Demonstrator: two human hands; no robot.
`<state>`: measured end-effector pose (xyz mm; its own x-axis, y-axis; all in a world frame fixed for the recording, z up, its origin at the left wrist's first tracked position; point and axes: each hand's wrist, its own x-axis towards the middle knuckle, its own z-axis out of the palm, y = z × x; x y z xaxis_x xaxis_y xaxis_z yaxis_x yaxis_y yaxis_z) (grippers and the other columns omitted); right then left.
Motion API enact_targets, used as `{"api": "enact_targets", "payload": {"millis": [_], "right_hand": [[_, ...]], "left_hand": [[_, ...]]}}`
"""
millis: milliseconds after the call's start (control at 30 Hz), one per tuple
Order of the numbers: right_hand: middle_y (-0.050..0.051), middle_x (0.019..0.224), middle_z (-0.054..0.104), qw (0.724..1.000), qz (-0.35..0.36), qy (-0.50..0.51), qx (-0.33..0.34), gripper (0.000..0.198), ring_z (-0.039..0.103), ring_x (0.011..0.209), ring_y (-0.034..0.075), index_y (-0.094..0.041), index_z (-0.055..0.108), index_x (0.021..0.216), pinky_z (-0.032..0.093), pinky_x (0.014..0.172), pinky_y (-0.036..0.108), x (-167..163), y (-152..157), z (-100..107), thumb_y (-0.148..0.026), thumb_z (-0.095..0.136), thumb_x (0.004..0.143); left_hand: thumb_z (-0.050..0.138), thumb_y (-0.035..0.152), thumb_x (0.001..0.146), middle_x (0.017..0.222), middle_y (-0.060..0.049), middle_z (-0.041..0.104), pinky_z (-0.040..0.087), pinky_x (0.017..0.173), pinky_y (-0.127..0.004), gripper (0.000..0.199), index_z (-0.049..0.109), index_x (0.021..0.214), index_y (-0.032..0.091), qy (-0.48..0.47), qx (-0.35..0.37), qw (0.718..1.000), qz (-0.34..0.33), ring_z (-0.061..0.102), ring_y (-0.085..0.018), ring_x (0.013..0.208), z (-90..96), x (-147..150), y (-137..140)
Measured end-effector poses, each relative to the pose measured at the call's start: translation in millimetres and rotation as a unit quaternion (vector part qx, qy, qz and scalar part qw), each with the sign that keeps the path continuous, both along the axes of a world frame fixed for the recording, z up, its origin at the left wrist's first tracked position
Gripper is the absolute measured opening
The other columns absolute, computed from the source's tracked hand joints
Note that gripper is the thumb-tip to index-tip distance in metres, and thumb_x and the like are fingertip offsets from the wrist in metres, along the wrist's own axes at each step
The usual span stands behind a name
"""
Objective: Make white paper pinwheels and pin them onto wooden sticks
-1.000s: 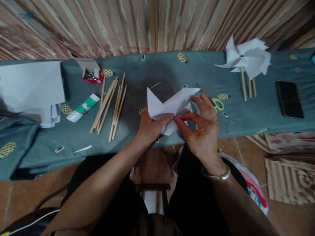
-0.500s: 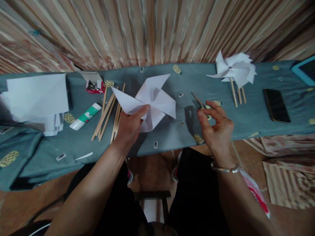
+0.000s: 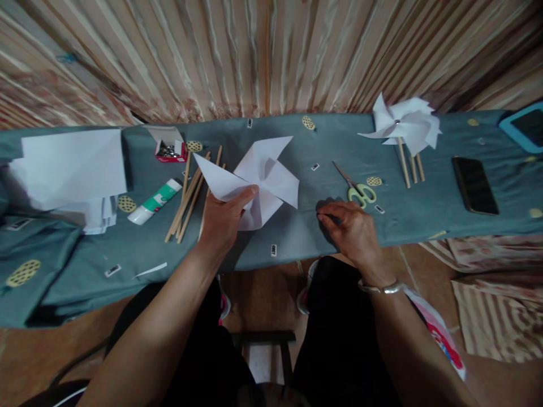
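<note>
My left hand [image 3: 227,217] is closed on a white paper pinwheel head [image 3: 275,183], thumb on top, raised over the cloth-covered table. My right hand [image 3: 350,226] is down at the cloth to the right of the pinwheel, thumb and forefinger pinched together. Whatever sits between those fingertips is too small and hidden to make out. Just beyond the right hand lies a pair of scissors [image 3: 358,193] with pale green handles, blades pointing away to the left. Several wooden sticks [image 3: 186,198] lie beside and partly behind the pinwheel.
Left of the sticks are a glue stick [image 3: 155,202], a red box [image 3: 172,151] of small metal pieces and stacked white paper [image 3: 74,169]. Finished pinwheels on sticks [image 3: 407,127], a phone [image 3: 474,185] and a blue-framed tablet [image 3: 526,127] lie right. A paper strip [image 3: 151,269] lies near the front edge.
My right hand has moved left and down from the scissors to where a tiny object lay on the cloth, and pinches there. My left hand still holds the pinwheel head.
</note>
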<state>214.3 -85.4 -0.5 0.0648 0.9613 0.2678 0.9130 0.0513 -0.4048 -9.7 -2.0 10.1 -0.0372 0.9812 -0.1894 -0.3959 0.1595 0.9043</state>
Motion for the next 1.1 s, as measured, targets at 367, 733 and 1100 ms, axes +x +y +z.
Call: {"api": "enact_targets", "payload": {"millis": [367,733,1100], "right_hand": [[0.007,0.099,0.075,0.991,0.035,0.128,-0.024,0.013,0.066,0.097,0.025,-0.022,0.072,0.082,0.05,0.093,0.045,-16,1,-2,-0.019,0.06,0.084],[0.007,0.143,0.053,0.978,0.031,0.202,-0.044,0.008,0.047,0.136,0.031,-0.025,0.075,0.08,0.036,0.113,0.055,-7,-1,-17,-0.026,0.068,0.078],[0.005,0.088,0.077,0.998,0.025,0.066,-0.003,0.014,0.07,0.081,0.023,-0.022,0.073,0.092,0.055,0.08,0.038,-26,-10,14,-0.028,0.061,0.09]], "left_hand": [[0.086,0.023,0.055,0.079,-0.003,0.073,0.054,0.074,-0.034,0.026,0.073,0.076,0.015,0.001,-0.008,1.0,-0.014,0.067,-0.019,0.074,-3.7,-1,-3],[0.085,0.023,0.057,0.077,-0.001,0.071,0.055,0.076,-0.035,0.022,0.072,0.073,0.017,0.001,-0.007,1.0,-0.014,0.068,-0.019,0.075,-3.6,-1,-3],[0.085,0.028,0.06,0.086,-0.005,0.076,0.056,0.082,-0.036,0.028,0.074,0.083,0.015,0.011,0.0,1.0,-0.028,0.07,-0.021,0.082,-8.0,1,-6]]}}
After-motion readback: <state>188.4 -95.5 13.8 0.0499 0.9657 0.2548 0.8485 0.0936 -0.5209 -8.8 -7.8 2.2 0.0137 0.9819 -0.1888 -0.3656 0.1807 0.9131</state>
